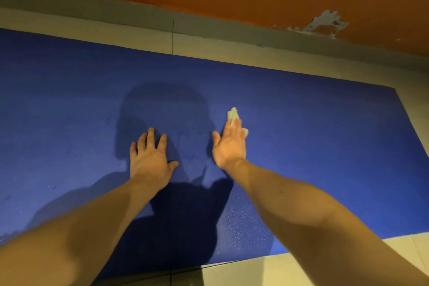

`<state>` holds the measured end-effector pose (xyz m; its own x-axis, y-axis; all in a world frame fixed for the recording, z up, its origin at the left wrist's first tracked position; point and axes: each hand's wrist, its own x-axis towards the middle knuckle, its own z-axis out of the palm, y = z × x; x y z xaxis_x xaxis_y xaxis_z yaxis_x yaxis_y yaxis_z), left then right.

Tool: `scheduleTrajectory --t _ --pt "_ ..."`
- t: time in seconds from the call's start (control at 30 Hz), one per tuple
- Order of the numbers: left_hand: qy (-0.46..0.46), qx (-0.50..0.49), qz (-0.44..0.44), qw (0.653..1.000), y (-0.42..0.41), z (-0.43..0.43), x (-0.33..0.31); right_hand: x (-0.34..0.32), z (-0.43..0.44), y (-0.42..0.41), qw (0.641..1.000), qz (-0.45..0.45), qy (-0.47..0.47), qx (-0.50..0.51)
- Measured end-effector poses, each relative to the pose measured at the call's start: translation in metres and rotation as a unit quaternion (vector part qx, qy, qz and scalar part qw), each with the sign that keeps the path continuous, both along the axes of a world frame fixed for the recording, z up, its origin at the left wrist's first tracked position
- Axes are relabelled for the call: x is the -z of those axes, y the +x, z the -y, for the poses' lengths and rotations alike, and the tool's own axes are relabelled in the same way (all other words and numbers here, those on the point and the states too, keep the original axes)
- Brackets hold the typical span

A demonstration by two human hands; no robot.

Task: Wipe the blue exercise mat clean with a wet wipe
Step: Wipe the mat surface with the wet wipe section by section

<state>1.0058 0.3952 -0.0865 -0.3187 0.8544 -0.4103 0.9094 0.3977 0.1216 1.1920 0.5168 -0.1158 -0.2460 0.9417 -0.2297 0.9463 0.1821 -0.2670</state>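
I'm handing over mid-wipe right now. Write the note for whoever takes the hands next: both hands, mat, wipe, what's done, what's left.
Left hand: open, flat on the blue mat, fingers spread.
Right hand: open, straight fingers pressing the wet wipe onto the mat; the wipe pokes out past the fingertips.
The mat lies flat on the tiled floor.
Done: wiping is under way near the mat's middle; how much is already clean cannot be told.
Left: pale specks show near the near edge by the right forearm; probably that patch and both ends.
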Motion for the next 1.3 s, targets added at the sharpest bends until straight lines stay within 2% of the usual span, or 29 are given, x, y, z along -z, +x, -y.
scheduleTrajectory --t 0.07,0.17,0.3,0.4,0.53,0.6,0.67,0.77,0.9,0.97,1.0,1.1,1.13,1.2,1.3 --pt "0.008 -0.003 0.001 1.0 0.005 0.008 -0.003 -0.001 0.029 -0.021 0.999 -0.033 0.003 -0.035" --pt "0.011 -0.007 -0.001 1.0 0.011 0.016 -0.007 0.0 0.072 -0.033 0.991 0.029 0.027 -0.131" --pt "0.009 -0.008 0.001 1.0 0.012 0.025 -0.006 0.003 0.061 -0.009 0.979 -0.008 0.015 -0.203" --pt "-0.005 0.003 0.005 1.0 0.009 0.028 -0.005 0.002 0.034 0.025 0.993 -0.063 0.0 -0.095" --pt "-0.008 0.007 0.001 1.0 0.011 0.038 -0.004 0.003 0.028 0.043 0.999 0.023 -0.02 0.017" --pt "-0.018 0.007 0.001 1.0 0.013 0.041 -0.004 -0.001 0.039 0.026 0.998 0.032 -0.021 0.053" --pt "-0.029 0.007 -0.002 1.0 0.014 0.038 -0.004 -0.004 0.06 0.005 0.999 0.02 -0.009 0.034" --pt "-0.041 0.001 -0.013 0.999 0.017 0.035 -0.007 -0.003 0.1 -0.009 0.998 0.025 0.033 -0.053" --pt "-0.043 0.0 -0.019 0.999 0.019 0.036 -0.008 -0.009 0.095 0.017 0.987 -0.082 0.008 -0.141" --pt "-0.044 0.0 -0.013 0.999 0.019 0.037 -0.009 -0.012 0.079 0.043 0.989 -0.09 0.011 -0.114" --pt "-0.043 -0.001 -0.01 0.999 0.019 0.038 -0.009 -0.012 0.073 0.057 0.995 -0.063 0.009 -0.077" --pt "-0.028 -0.005 -0.007 1.0 0.023 0.041 -0.011 -0.009 0.067 0.078 0.994 0.097 -0.047 0.012" --pt "-0.02 -0.003 -0.006 1.0 0.025 0.043 -0.011 -0.007 0.068 0.075 0.99 0.119 -0.064 0.028" --pt "-0.002 0.006 -0.008 1.0 0.03 0.049 -0.011 -0.009 0.08 0.057 0.989 0.112 -0.083 0.055" --pt "0.011 0.008 -0.003 1.0 0.036 0.056 -0.012 -0.004 0.112 0.03 0.997 0.068 -0.045 0.012"
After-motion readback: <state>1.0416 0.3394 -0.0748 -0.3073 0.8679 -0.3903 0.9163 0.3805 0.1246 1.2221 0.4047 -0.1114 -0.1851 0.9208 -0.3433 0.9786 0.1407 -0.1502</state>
